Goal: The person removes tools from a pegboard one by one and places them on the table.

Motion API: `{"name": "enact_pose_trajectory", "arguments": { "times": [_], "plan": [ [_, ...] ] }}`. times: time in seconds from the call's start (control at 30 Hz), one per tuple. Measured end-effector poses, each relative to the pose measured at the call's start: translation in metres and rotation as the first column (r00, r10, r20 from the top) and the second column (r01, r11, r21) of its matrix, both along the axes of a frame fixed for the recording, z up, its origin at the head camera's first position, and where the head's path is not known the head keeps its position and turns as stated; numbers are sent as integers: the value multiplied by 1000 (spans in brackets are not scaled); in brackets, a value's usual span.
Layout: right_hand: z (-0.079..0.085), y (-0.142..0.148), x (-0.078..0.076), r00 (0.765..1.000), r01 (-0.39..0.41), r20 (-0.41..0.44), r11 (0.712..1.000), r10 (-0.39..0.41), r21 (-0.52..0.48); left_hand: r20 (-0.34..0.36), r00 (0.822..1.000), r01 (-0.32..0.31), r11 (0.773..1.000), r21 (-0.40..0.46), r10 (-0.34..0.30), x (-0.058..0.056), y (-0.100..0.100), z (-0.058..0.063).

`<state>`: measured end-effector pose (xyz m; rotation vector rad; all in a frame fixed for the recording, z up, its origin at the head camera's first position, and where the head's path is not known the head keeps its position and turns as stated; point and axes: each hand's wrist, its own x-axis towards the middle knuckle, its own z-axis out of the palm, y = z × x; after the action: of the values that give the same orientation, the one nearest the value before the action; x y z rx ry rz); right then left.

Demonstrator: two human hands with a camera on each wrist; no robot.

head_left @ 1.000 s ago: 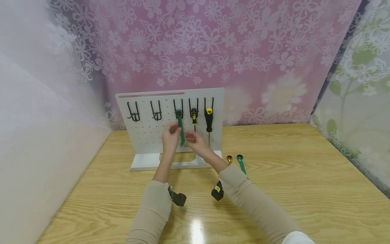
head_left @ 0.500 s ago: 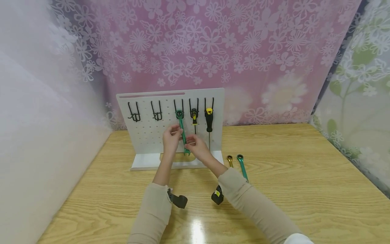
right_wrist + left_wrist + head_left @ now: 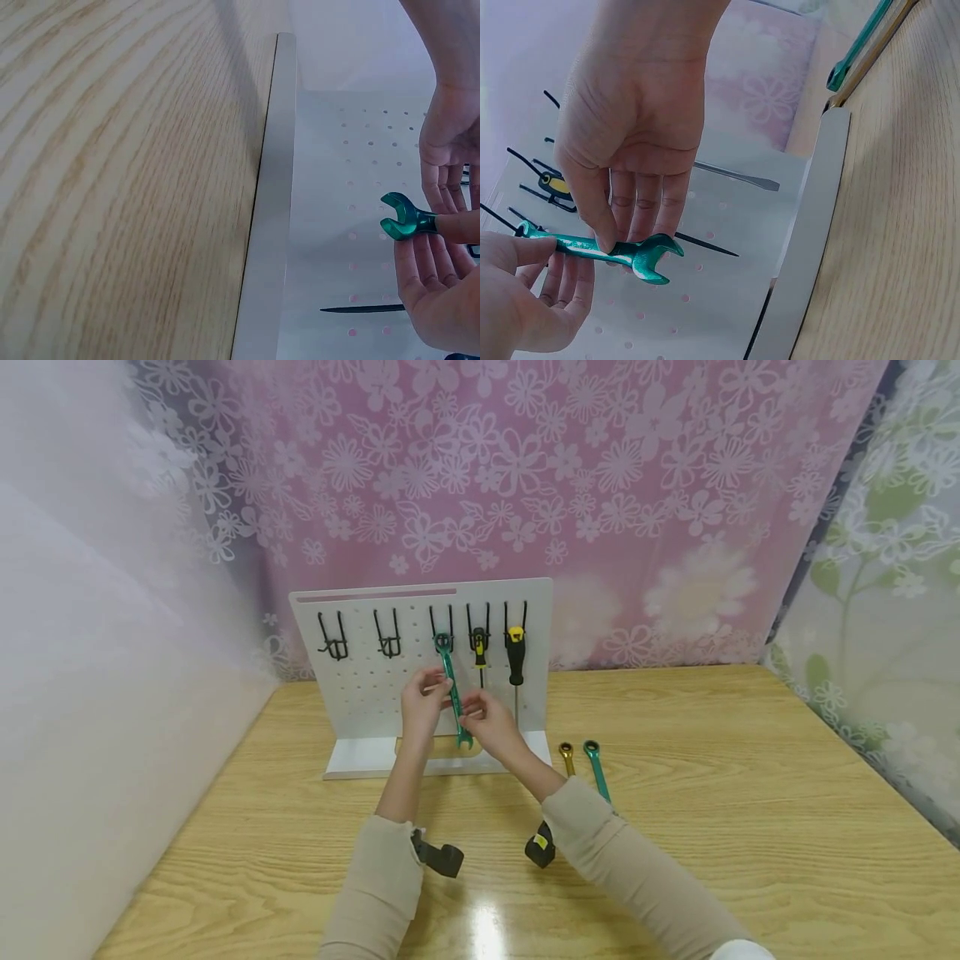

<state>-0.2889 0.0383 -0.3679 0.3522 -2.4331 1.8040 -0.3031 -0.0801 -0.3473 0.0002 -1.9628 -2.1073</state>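
Head view: left hand point(image 3: 422, 703) and right hand point(image 3: 491, 724) pinch the green wrench point(image 3: 454, 697); letting go early could drop it.

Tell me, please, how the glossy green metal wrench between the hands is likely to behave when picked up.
The glossy green metal wrench is probably stiff, since it looks like one straight, solid piece. Its smooth, shiny surface could make it slightly slippery. Its broad open-ended head would likely discourage rolling if laid down.
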Motion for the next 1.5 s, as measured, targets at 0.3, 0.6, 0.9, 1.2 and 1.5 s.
{"name": "enact_pose_trajectory", "arguments": {
  "times": [0.3,0.6,0.9,1.2,1.5],
  "plan": [
    [4,3,6,1000,-10,-13,1000,10,11,-9,1000,6,1000,4,-6,4,1,2],
    [5,6,13,1000,-17,-2,1000,17,4,-12,1000,15,1000,-1,-15,13,0,5],
    [8,9,21,1000,-16,-18,1000,17,27,-9,1000,24,1000,11,-24,20,1,6],
    [14,12,28,999,-39,-19,999,39,27,-7,999,35,999,23,-34,26,1,10],
    [19,14,35,998,-64,-26,998,64,16,-23,999,45,998,38,-44,36,1,16]
  ]
}}
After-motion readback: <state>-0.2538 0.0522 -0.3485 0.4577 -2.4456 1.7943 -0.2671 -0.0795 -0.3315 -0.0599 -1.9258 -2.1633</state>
